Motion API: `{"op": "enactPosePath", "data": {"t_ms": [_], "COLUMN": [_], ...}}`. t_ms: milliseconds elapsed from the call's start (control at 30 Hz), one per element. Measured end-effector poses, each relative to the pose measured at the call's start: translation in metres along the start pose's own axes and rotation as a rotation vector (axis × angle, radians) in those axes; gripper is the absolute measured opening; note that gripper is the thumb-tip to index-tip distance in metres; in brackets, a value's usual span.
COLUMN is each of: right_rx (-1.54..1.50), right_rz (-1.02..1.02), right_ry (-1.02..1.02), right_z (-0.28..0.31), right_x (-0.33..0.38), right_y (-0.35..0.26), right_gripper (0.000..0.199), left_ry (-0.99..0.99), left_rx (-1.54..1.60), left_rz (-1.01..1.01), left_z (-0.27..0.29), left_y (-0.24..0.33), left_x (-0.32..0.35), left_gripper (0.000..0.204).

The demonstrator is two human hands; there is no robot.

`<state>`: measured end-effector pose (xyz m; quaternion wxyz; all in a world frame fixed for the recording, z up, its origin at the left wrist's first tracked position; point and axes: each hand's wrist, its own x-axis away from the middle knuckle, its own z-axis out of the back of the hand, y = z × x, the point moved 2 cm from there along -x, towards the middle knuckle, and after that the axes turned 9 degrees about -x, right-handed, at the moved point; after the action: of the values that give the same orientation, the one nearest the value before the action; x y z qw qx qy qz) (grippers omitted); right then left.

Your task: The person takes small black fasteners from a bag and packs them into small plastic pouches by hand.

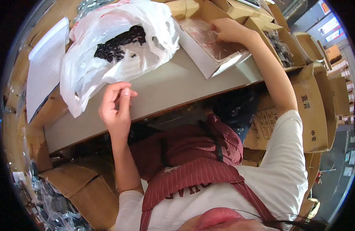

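Note:
My left hand [116,103] hovers over the near edge of the grey table, its fingers curled in against the thumb. Whatever it may hold is too small or hidden to make out. Just beyond it lies a white plastic bag [79,82], spread wide, with a heap of small black parts [121,43] inside. Farther right, my right hand [229,30] reaches into a white-sided cardboard box [202,61] of thin transparent plastic bags [214,44]. Its bent fingers grip one of these transparent bags, though the fingertips are partly hidden.
White paper sheets [48,65] lie left of the plastic bag. Open cardboard boxes [297,50] line the far right, one with small wrapped pieces [278,47]. A large carton [293,115] stands right of the table. At lower left are a carton [75,181] and plastic-wrapped dark items [56,204].

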<state>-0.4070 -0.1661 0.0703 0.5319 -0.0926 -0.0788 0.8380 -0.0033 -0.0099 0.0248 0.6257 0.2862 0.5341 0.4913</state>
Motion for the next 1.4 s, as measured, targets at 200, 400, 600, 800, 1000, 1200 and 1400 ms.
{"op": "enactPosePath", "data": {"t_ms": [200, 400, 600, 800, 1000, 1200, 1400], "right_rx": [-0.478, -0.772, -0.595, -0.588, -0.066, 0.283, 0.043], "right_rz": [-0.362, -0.042, 0.498, 0.473, 0.427, 0.266, 0.226], "right_ry": [0.121, 0.403, 0.315, 0.255, 0.493, 0.369, 0.202], "right_z": [0.042, 0.042, -0.008, -0.054, -0.09, -0.111, -0.14], "right_x": [0.038, 0.062, 0.056, 0.004, -0.079, -0.146, -0.188], "right_y": [-0.048, -0.111, -0.229, -0.251, -0.243, -0.225, -0.18], "right_gripper": [0.024, 0.017, 0.012, 0.016, 0.034, 0.028, 0.028], "left_ry": [-0.059, 0.004, -0.153, -0.026, 0.058, 0.11, 0.103], "left_rx": [-0.066, 0.006, 0.065, 0.104, -0.144, -0.196, -0.123], "left_rz": [-0.008, -0.107, -0.241, 0.058, -0.051, -0.197, -0.003], "left_z": [0.0, -0.002, -0.003, 0.005, -0.001, 0.007, 0.002], "left_y": [0.005, -0.001, 0.006, -0.005, -0.009, -0.016, -0.006], "left_x": [0.004, 0.002, -0.005, 0.005, 0.001, 0.0, -0.006], "left_gripper": [0.008, 0.009, 0.044, 0.029, 0.018, 0.02, 0.02]}}
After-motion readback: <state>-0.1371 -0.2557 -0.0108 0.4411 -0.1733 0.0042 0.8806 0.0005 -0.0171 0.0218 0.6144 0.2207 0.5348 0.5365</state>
